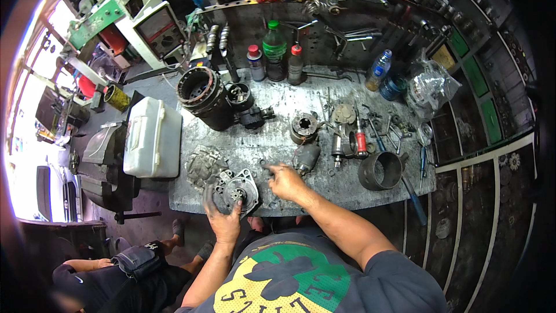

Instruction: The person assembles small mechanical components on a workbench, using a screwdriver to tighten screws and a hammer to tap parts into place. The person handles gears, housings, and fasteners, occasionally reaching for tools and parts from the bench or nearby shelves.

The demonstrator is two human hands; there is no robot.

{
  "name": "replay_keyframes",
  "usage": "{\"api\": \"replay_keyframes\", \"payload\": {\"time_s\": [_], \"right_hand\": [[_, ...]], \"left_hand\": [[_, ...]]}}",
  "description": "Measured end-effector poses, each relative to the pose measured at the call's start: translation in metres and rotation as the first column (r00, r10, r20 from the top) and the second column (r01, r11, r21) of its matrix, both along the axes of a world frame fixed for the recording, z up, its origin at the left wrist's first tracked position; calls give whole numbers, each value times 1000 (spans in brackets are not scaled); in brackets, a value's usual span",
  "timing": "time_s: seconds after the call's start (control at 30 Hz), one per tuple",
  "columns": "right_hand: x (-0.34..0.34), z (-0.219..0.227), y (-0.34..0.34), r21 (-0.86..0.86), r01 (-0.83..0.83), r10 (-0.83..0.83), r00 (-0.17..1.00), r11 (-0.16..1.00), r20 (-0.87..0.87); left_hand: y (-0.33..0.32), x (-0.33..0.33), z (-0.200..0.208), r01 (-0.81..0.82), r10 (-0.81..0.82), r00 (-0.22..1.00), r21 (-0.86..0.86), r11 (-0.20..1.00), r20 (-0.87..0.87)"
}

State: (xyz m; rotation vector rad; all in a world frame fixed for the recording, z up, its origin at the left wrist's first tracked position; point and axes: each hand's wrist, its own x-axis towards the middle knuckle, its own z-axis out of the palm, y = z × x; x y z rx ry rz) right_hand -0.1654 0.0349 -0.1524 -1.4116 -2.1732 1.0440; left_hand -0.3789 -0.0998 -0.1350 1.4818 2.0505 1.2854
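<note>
— Grey cast metal, that was what the left hand [223, 220] had: a round end housing [236, 190] with a bearing hole in its middle, lying at the near edge of the desk [278, 110]. The fingers curled round its lower rim, so the grip was closed on the housing.

— And the right hand [285, 181]?

— Just beside it, fingertips down on the bare desk, pinching at something very small. Whether it held anything, I could not tell.

— What lay around them?

— A second flat casting [202, 165] touching the housing on its left, a small cylindrical motor part [306, 156] near the right fingers, a dark steel ring [380, 170] further right.

— So which step was it?

— I judged it mid-strip or mid-assembly, the housing steadied while a small fastener was gathered. The next move called for a fine pinch and a still left hand.
</note>
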Motion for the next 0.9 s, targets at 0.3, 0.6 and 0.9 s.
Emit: {"api": "replay_keyframes", "payload": {"time_s": [0.3,0.6,0.9], "right_hand": [[-38,-21,41,268,-409,319,891,872,322],[-39,-9,58,248,-139,49,940,959,337],[206,51,-97,636,402,-542,840,658,30]], "left_hand": [[5,-12,-12,183,-181,982,17,983,-60],[5,-19,-19,220,-219,975,31,975,-22],[10,-15,-42,177,-168,983,162,971,-70]]}}
